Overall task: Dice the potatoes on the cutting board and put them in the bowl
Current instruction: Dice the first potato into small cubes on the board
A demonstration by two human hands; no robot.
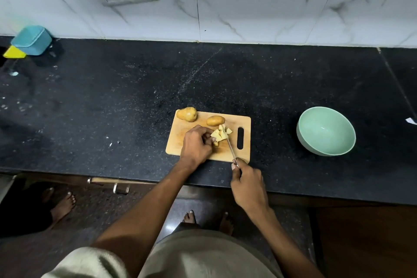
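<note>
Wooden cutting board (180, 133), rectangular, handle slot at its right end, lay on a black speckled counter (112, 101). Two whole potatoes (186, 114) sat along the board's far edge, unpeeled. Cut potato pieces (221, 134), pale yellow, were heaped mid-board. Left hand (196, 144) rested on the board, fingers curled against the pieces. Right hand (247, 184) was closed round the handle of a knife (230, 148), blade reaching into the heap. Pale green bowl (326, 131) stood well apart to the right, nothing visible inside. Teal container (31, 39) stood far left by the marble-patterned wall.
</note>
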